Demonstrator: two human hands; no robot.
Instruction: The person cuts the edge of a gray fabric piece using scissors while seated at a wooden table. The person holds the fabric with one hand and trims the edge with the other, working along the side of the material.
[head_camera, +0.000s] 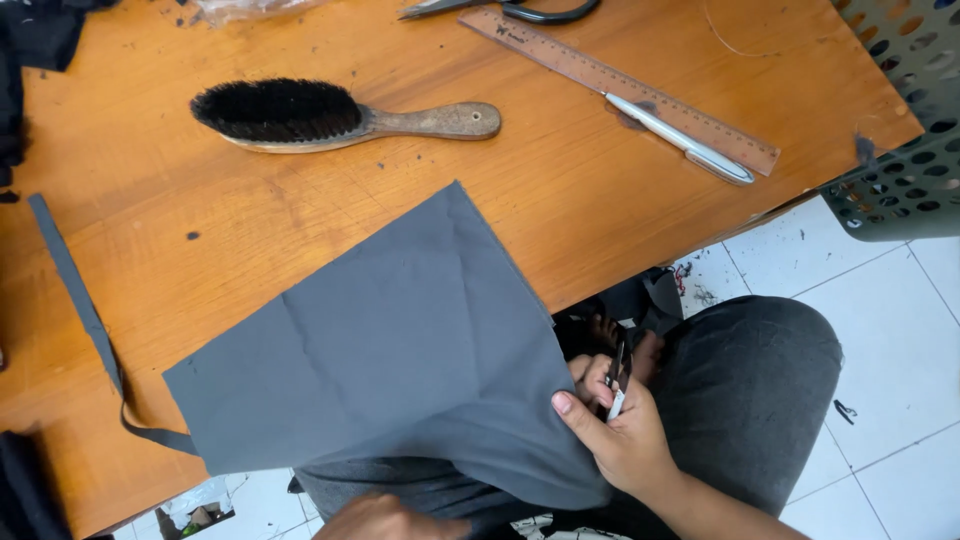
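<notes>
A grey fabric panel (400, 350) lies half on the wooden table (560, 190) and hangs over its front edge onto my lap. My right hand (618, 425) grips the cloth's right edge with the thumb on top and holds small scissors (617, 385), blades pointing up, at that edge. My left hand (385, 518) shows only partly at the bottom edge, under or beside the hanging cloth; what it holds is hidden.
A black-bristled wooden brush (330, 115), a wooden ruler (620, 85) with a silver pen (680, 140) on it, and large shears (510, 10) lie on the table. A narrow grey strip (80, 300) trails at left. A green perforated basket (915, 110) stands at right.
</notes>
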